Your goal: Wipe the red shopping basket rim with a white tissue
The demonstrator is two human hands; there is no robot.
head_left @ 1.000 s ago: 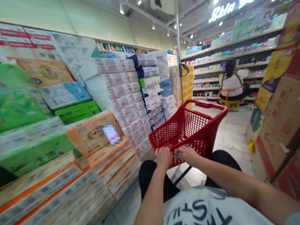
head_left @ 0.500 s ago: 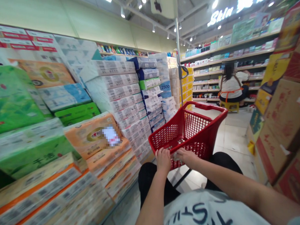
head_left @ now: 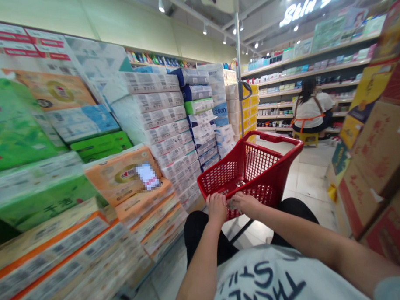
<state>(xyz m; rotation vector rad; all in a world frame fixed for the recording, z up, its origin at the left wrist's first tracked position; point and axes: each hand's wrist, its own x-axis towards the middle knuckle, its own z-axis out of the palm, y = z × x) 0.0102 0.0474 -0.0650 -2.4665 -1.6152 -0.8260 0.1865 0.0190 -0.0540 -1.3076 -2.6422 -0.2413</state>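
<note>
A red plastic shopping cart (head_left: 253,168) stands in the aisle right in front of me, and nothing shows inside its basket. My left hand (head_left: 217,207) is closed over the cart's near rim, fingers curled around it. My right hand (head_left: 245,202) grips the same rim just to the right, almost touching the left hand. Both forearms reach forward over my white printed shirt and dark trousers.
Stacked packs of tissue and paper rolls (head_left: 89,162) wall the left side. Cardboard cartons (head_left: 377,161) are piled on the right. A steel pole (head_left: 239,78) rises behind the cart. A person (head_left: 312,111) sits on a yellow stool by the far shelves (head_left: 311,67). Pale floor tiles (head_left: 311,181) run ahead.
The cart and both hands sit slightly higher in view, and the tissue stacks have slid a little closer and leftward. Both hands keep their grip on the rim.
</note>
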